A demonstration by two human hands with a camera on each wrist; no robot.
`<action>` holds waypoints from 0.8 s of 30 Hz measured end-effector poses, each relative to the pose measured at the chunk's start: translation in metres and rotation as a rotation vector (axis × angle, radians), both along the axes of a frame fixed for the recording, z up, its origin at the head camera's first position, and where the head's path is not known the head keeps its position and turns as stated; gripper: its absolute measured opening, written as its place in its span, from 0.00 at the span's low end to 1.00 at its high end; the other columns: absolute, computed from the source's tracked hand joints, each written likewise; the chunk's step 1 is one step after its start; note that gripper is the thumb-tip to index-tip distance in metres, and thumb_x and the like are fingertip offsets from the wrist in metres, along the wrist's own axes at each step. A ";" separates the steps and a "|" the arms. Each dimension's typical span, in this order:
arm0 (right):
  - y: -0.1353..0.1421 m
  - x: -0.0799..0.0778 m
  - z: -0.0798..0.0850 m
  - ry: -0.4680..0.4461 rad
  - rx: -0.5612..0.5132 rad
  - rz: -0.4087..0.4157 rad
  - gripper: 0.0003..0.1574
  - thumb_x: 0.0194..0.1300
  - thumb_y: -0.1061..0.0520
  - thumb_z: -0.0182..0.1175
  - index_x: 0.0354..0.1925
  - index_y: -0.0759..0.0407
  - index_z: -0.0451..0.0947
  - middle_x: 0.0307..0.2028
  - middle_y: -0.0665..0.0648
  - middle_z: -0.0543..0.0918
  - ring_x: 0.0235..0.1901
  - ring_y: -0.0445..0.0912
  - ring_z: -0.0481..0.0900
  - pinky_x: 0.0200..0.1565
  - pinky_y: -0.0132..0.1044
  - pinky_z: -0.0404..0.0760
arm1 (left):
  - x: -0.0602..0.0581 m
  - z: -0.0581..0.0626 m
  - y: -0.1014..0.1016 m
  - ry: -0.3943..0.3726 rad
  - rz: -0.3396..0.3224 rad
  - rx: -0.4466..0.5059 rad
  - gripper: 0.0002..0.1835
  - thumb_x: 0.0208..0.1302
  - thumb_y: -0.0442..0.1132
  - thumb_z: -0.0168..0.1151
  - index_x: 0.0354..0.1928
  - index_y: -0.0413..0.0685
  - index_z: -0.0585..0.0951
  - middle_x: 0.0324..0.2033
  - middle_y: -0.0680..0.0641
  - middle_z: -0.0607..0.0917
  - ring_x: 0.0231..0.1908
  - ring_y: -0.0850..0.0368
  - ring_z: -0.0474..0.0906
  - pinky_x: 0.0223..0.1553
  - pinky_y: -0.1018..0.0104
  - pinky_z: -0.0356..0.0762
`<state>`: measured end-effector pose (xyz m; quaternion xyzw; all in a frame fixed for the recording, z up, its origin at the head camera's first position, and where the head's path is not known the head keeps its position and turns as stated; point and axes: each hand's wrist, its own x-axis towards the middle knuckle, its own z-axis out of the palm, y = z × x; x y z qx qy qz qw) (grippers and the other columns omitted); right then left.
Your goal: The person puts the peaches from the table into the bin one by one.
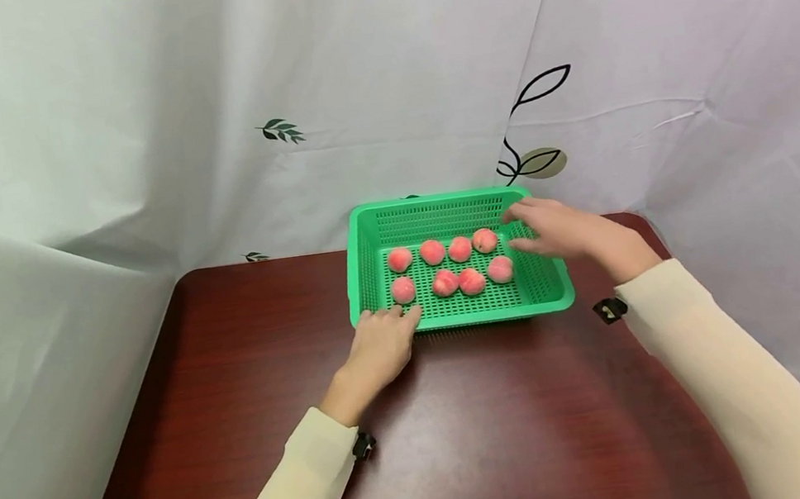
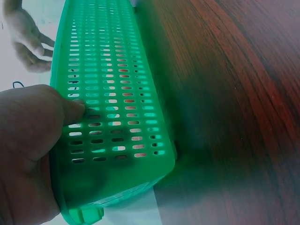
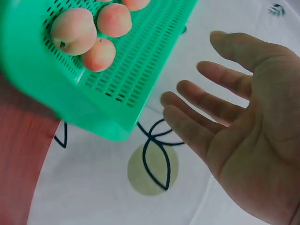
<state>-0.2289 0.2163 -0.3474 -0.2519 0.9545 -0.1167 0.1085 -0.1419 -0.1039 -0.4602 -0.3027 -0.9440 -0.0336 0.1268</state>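
A green perforated plastic basket [image 1: 483, 317] stands at the far side of the table with several pinkish-red peaches [image 1: 471, 281] spread over its bottom in two loose rows. At the near left corner, my left hand [image 1: 384, 345] grips the basket's rim. Its thumb [image 2: 72, 110] presses the outer wall in the left wrist view, and its fingers reach over the rim. My right hand [image 1: 555, 229] hovers over the basket's right end, fingers spread and slightly bent. The right wrist view shows nothing in that palm [image 3: 253, 136].
The basket rests on a dark reddish-brown wooden table [image 1: 467, 433]. White cloth [image 1: 383, 52] printed with leaves hangs right behind the basket and along both sides. Small black devices [image 1: 610, 309] are strapped at both wrists.
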 end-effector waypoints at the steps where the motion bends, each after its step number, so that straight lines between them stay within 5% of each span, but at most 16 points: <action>1: 0.004 0.004 -0.001 0.023 -0.015 -0.005 0.26 0.73 0.55 0.62 0.63 0.66 0.73 0.61 0.68 0.76 0.61 0.63 0.76 0.61 0.59 0.75 | 0.000 0.000 0.000 0.002 0.000 0.003 0.07 0.64 0.31 0.63 0.34 0.50 0.75 0.22 0.48 0.77 0.20 0.49 0.73 0.23 0.61 0.55; 7: 0.027 0.028 -0.016 0.162 -0.159 -0.075 0.29 0.72 0.59 0.63 0.65 0.68 0.70 0.65 0.70 0.71 0.63 0.63 0.72 0.61 0.60 0.74 | -0.002 0.000 -0.001 -0.011 0.003 0.000 0.07 0.68 0.36 0.64 0.34 0.49 0.75 0.23 0.49 0.77 0.21 0.50 0.75 0.24 0.62 0.57; 11: 0.038 0.041 -0.028 0.285 -0.236 -0.104 0.29 0.70 0.62 0.64 0.65 0.69 0.70 0.64 0.70 0.71 0.65 0.64 0.70 0.64 0.61 0.71 | -0.003 0.002 -0.003 -0.059 0.003 0.004 0.11 0.69 0.44 0.68 0.39 0.47 0.77 0.33 0.47 0.82 0.29 0.49 0.82 0.27 0.60 0.66; 16: 0.047 0.053 -0.038 0.386 -0.296 -0.132 0.29 0.68 0.64 0.65 0.65 0.68 0.70 0.63 0.70 0.72 0.64 0.65 0.70 0.62 0.63 0.69 | -0.005 0.007 -0.010 -0.087 -0.028 0.030 0.20 0.69 0.50 0.68 0.52 0.43 0.77 0.52 0.43 0.83 0.51 0.47 0.84 0.48 0.49 0.80; 20: 0.053 0.063 -0.041 0.397 -0.304 -0.186 0.31 0.69 0.64 0.63 0.68 0.64 0.69 0.68 0.69 0.69 0.67 0.66 0.68 0.63 0.65 0.68 | -0.008 0.015 -0.022 -0.102 -0.042 0.078 0.32 0.67 0.56 0.68 0.65 0.43 0.74 0.65 0.39 0.77 0.67 0.43 0.74 0.66 0.37 0.71; 24: 0.060 0.072 -0.044 0.420 -0.286 -0.238 0.34 0.70 0.62 0.64 0.71 0.63 0.67 0.72 0.67 0.66 0.71 0.66 0.65 0.64 0.66 0.66 | -0.010 0.023 -0.043 -0.104 -0.016 0.123 0.42 0.67 0.62 0.65 0.73 0.43 0.69 0.74 0.37 0.69 0.74 0.39 0.65 0.72 0.34 0.61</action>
